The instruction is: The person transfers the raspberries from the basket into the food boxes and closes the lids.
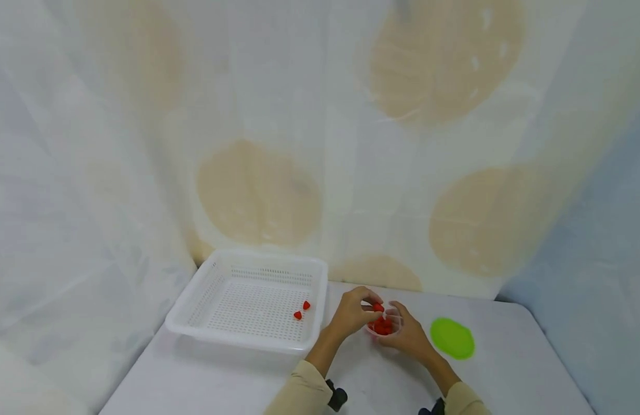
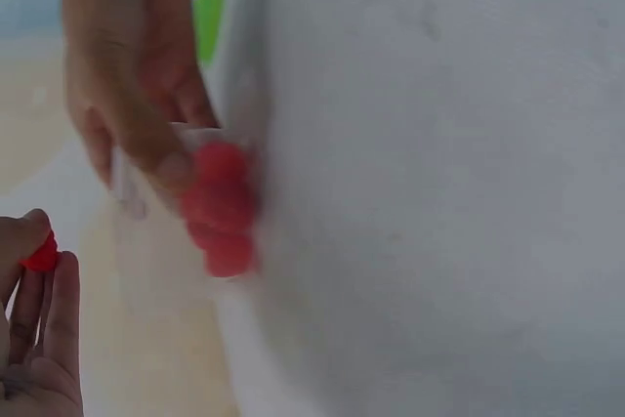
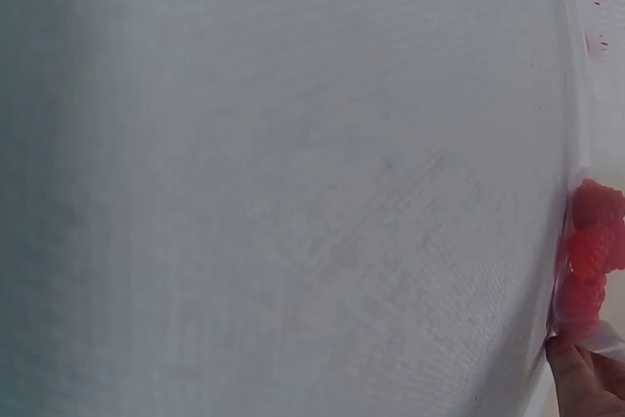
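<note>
Berries fill the small clear cup (image 1: 384,326) that your right hand (image 1: 409,337) holds on the table (image 1: 507,369), its fingers curled round the cup's wall from the right side. Your left hand (image 1: 353,311) sits just beside the cup on its left, thumb and fingertips pinched together on one red berry (image 1: 378,307) right above the cup's rim. In the left wrist view that berry (image 2: 41,253) shows at your fingertips, apart from the red heap in the cup (image 2: 223,207), which your right hand's fingers (image 2: 146,134) grip from above. The right wrist view catches only the heap of berries (image 3: 589,261) at its right edge, with a fingertip (image 3: 576,368) just below

To the left of your hands stands a white slotted basket (image 1: 249,300), and two loose berries (image 1: 301,310) lie on its floor near the right wall, well apart from the cup. A green lid (image 1: 452,338) lies flat on the table to the right of your right hand, near it but not touching
</note>
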